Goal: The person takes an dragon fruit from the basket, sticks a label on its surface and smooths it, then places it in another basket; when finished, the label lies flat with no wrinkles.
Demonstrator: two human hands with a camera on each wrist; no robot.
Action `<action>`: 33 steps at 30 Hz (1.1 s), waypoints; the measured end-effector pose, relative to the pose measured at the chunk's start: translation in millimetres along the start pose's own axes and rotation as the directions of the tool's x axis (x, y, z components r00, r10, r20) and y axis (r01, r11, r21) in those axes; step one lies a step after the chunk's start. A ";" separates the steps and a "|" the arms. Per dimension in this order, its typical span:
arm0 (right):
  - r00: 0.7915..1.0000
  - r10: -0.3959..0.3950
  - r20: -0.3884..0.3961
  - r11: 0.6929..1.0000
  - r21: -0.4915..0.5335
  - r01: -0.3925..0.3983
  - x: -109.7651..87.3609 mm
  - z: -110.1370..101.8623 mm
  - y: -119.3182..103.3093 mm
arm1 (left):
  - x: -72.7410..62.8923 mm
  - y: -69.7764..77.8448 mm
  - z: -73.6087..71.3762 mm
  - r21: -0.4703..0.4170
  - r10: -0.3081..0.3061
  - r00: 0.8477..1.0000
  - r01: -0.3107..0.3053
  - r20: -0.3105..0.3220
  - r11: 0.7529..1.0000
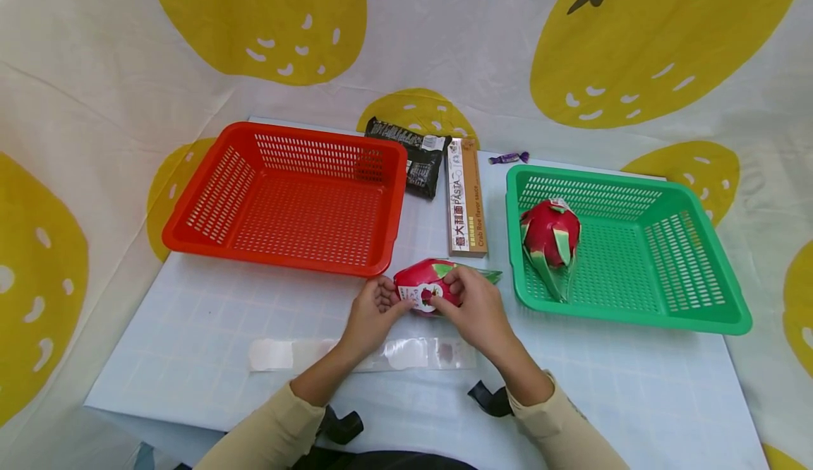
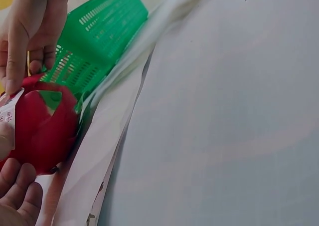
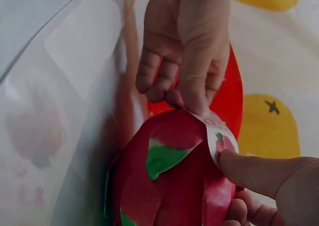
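Note:
A red dragon fruit with green scales lies on its side between both hands. On its near face is a white label with a dragon fruit picture. My left hand holds the fruit's left end, its thumb on the label's edge and its other fingers loosely curled. From the right, my right hand grips the fruit, thumb pressing the label's picture and fingers around the side. A glossy strip of labels lies just in front, partly under my left forearm.
A red basket stands at left. The green basket at right holds another dragon fruit. Behind the hands lie a pasta box, a black packet and a purple-wrapped candy. Patterned cloth hangs at the back.

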State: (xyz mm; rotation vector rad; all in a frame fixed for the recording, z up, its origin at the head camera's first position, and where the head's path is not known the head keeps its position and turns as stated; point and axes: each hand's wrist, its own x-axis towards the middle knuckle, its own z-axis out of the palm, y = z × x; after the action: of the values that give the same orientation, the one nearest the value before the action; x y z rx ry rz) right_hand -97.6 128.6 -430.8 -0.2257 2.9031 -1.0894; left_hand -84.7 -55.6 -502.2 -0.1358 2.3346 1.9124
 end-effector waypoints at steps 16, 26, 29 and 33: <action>0.996 -0.030 -0.080 0.999 0.032 0.033 1.0 7.4 3.7 | 10.8 -0.8 -2.0 -0.107 -0.125 0.992 0.128 0.036 0.986; 0.997 -0.046 -0.065 0.998 0.037 0.049 1.6 5.8 4.5 | 13.1 6.0 -0.7 -0.132 -0.213 0.977 0.215 0.028 0.968; 0.997 -0.056 -0.056 0.997 0.058 0.059 1.7 4.3 5.5 | 13.4 6.6 -0.7 -0.125 -0.233 0.972 0.235 0.026 0.964; 0.998 -0.054 -0.035 0.994 0.090 0.057 0.3 1.0 6.9 | 13.9 7.7 -0.5 -0.136 -0.253 0.967 0.255 0.032 0.957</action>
State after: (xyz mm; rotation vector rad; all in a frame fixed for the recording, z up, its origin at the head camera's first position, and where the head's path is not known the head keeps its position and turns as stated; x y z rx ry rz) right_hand -98.6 133.1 -436.0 -0.2895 2.8829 -1.2411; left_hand -99.5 -54.4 -496.7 -0.4135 2.0565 1.9357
